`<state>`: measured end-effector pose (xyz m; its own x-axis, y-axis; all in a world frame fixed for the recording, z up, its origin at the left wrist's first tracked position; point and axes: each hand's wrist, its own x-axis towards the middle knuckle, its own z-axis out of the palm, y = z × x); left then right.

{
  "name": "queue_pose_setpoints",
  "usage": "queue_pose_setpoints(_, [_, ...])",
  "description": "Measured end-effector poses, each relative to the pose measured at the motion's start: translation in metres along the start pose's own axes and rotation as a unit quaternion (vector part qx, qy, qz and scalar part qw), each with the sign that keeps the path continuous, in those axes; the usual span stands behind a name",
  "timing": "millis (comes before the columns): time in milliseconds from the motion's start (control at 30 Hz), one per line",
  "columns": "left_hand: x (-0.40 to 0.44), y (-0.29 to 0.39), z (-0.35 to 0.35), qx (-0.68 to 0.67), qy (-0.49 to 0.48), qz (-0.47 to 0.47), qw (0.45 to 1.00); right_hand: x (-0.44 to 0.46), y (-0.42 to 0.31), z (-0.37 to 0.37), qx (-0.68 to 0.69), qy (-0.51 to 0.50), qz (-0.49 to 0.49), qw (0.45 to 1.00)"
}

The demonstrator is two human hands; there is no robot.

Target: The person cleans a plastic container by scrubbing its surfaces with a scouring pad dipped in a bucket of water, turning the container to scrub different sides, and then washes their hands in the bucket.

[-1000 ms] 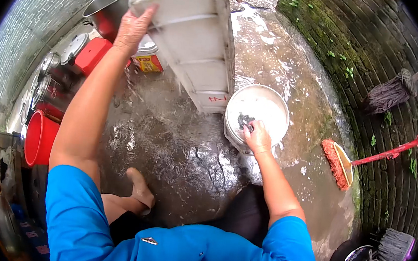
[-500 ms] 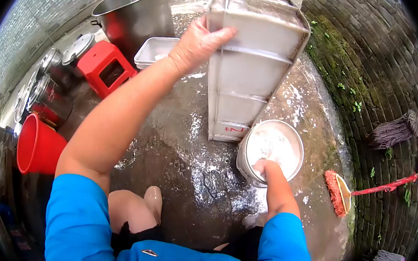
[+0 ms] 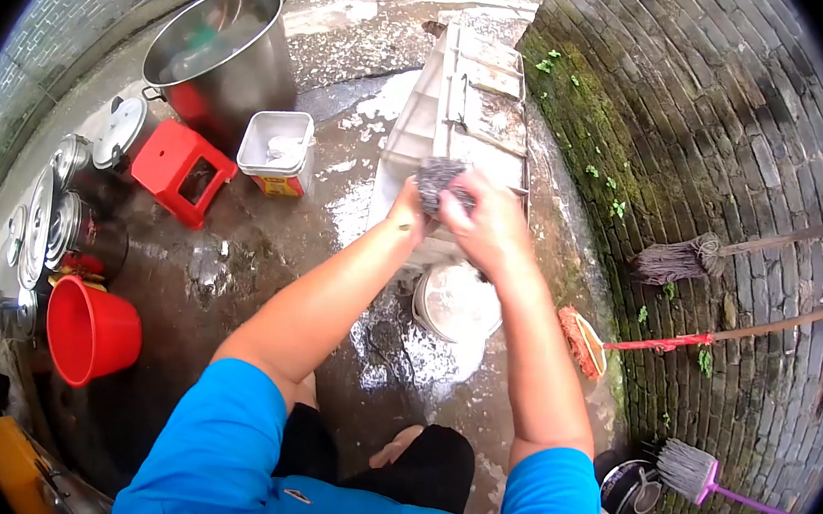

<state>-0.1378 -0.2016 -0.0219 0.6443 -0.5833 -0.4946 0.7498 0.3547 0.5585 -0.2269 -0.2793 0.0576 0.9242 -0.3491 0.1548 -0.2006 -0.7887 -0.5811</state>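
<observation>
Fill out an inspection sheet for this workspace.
Surface: wet grey concrete floor, white splashes.
Job's things: dark-grey rounded mesh scrubber; cylindrical white bucket; long white ribbed box-like piece, stained.
Clutter: red plastic stool; round red plastic tub; large silver metal pot.
Hands: bare right hand holds scrubber; bare left hand at its edge, grip blurred.
Cables: nothing clearly seen.
Surroundings: mossy grey brick wall; long-handled orange-bristled broom.

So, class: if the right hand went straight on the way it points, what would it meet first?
Beyond the scrubber it holds, the right hand would probably meet the crate first, though depth is unclear.
</observation>
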Motion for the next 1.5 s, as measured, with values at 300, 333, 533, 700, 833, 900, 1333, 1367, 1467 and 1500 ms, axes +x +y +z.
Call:
queue_pose_setpoints(300, [0.022, -0.038, -0.005, 0.351, 0.177, 0.122, 0.911, 0.035, 0.037, 0.018, -0.265, -0.082, 0.156, 0.948])
queue_pose_setpoints(333, [0.016, -0.04, -0.004, 0.391, 0.21, 0.13, 0.887, 0.031, 0.028, 0.016, -0.266, -0.086, 0.159, 0.947])
queue_pose_setpoints(533, [-0.011, -0.026, -0.009, 0.253, 0.169, 0.026, 0.952, 0.022, 0.021, 0.013, -0.244, -0.152, 0.144, 0.947])
queue_pose_setpoints(700, [0.016, -0.032, -0.029, 0.32, 0.208, 0.048, 0.923, 0.051, 0.001, 0.021, -0.223, -0.181, 0.208, 0.935])
queue_pose_setpoints(833, [0.018, -0.036, -0.031, 0.335, 0.187, 0.043, 0.922, 0.051, 0.002, 0.021, -0.253, -0.204, 0.203, 0.924])
queue_pose_setpoints(900, [0.017, -0.039, -0.02, 0.36, 0.194, 0.09, 0.908, 0.068, 0.035, 0.009, -0.284, -0.168, 0.239, 0.913])
queue_pose_setpoints(1333, [0.01, -0.026, -0.014, 0.369, 0.209, 0.101, 0.9, 0.042, 0.034, 0.024, -0.27, -0.044, 0.262, 0.925])
queue_pose_setpoints(1367, [0.01, -0.024, -0.013, 0.347, 0.199, 0.101, 0.911, 0.036, 0.029, 0.027, -0.25, 0.024, 0.271, 0.929])
queue_pose_setpoints(1467, [0.015, -0.024, -0.017, 0.368, 0.204, 0.079, 0.904, 0.025, 0.014, 0.04, -0.252, -0.001, 0.219, 0.943])
queue_pose_setpoints(1500, [0.015, -0.022, -0.016, 0.334, 0.204, 0.093, 0.916, 0.022, 0.006, 0.044, -0.249, 0.002, 0.219, 0.943])
